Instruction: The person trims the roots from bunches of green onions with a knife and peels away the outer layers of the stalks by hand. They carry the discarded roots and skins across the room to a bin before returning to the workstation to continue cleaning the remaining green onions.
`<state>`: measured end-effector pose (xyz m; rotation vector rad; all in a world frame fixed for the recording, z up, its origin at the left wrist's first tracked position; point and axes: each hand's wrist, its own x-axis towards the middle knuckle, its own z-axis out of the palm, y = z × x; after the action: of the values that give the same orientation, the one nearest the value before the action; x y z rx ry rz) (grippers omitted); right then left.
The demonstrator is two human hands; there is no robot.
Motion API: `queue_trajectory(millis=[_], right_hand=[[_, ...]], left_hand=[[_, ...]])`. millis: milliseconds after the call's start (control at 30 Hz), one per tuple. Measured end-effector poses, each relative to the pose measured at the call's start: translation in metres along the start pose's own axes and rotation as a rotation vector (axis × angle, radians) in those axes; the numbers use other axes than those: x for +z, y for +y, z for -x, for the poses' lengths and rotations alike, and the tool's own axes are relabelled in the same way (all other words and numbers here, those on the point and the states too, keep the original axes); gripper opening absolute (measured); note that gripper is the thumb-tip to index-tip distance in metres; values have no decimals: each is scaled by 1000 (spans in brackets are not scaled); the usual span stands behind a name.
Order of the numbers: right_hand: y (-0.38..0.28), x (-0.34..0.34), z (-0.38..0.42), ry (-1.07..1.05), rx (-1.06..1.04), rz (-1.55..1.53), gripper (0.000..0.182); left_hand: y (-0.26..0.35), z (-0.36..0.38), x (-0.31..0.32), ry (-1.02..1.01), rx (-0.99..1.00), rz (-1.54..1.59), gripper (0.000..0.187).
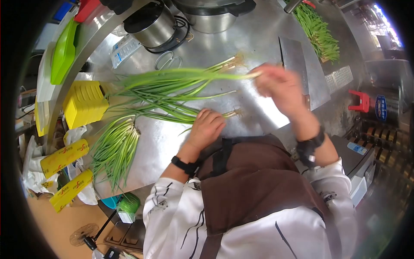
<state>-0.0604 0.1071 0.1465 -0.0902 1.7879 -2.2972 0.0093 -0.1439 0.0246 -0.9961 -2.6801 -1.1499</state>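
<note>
My right hand (276, 86), smeared by motion, pinches the white root end of a spring onion (224, 77), raised over the steel worktop. Its long green leaves stretch left above a loose spread of spring onions (159, 97). Near the worktop's front edge, my left hand (207, 127) has its fingers curled over the white stalks of the lower spring onions, close to their roots. A separate bundle of spring onions (116, 149) lies at the left with its pale ends together and its leaves pointing toward the front edge.
Scissors (168, 60) lie behind the spring onions, beside a steel pot (151, 28). A broad knife (294, 60) rests to the right. Stacked yellow containers (86, 103) stand left. More green stalks (317, 36) lie at the far right, with a red stool (360, 100) below.
</note>
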Motion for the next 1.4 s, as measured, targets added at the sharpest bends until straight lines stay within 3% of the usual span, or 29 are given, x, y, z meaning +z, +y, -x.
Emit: queue_trajectory(millis=[67, 167, 267, 367, 467, 600, 733, 833, 1067, 1400], right_hand=[[68, 7, 2, -86, -68, 433, 15], [118, -1, 12, -258, -215, 973, 15], [129, -10, 12, -340, -297, 1078, 16], [125, -14, 12, -402, -335, 1089, 18], [117, -21, 11, -181, -310, 1054, 21], [132, -26, -7, -34, -333, 1140, 20], [139, -22, -19, -173, -327, 1226, 9], [132, -9, -10, -254, -268, 1058, 5], [135, -7, 7, -343, -97, 1006, 8], [137, -15, 9, -392, -314, 1177, 12]], left_hand=[[12, 10, -22, -80, -80, 50, 18], [25, 18, -44, -74, -6, 2, 25], [23, -6, -48, 33, -31, -150, 31], [-2, -9, -26, -14, -37, -156, 34], [-14, -4, -7, -14, -18, -147, 31], [-19, 1, 6, 25, -13, -148, 23], [-17, 0, 5, 30, -11, -143, 24], [-19, 1, 7, 28, -36, -144, 27], [-19, 7, 12, 32, -40, -129, 32], [-4, -5, -1, -2, -8, -224, 38]])
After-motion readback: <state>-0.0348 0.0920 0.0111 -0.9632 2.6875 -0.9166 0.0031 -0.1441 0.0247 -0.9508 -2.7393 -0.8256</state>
